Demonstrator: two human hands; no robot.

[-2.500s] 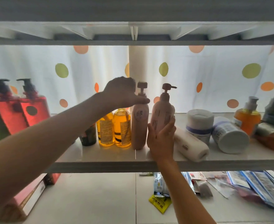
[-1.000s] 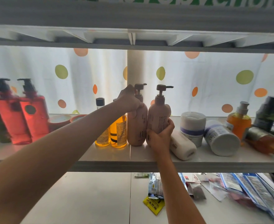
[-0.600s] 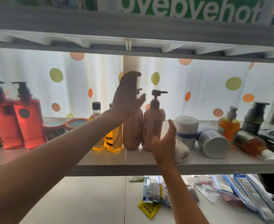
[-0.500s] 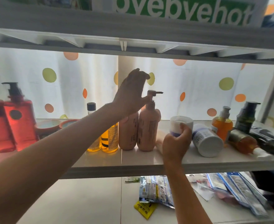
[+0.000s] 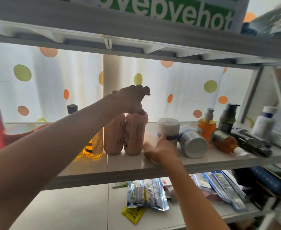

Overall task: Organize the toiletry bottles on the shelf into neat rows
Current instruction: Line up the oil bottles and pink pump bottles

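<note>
I am curling my left hand [image 5: 133, 100] over the pump tops of the two pink bottles [image 5: 124, 133], which are standing upright and touching on the shelf [image 5: 90, 165]; my fingers are bending round the pump of the right one. Just left of them a yellow bottle [image 5: 95, 146] is standing. My right hand [image 5: 161, 151] is resting on a pale tube [image 5: 148, 138] lying beside the pink pair, the forefinger stretching out to touch the white tub [image 5: 168, 128]; whether the other fingers are gripping the tube I cannot tell. Beyond it a white jar [image 5: 194, 145] is lying on its side.
</note>
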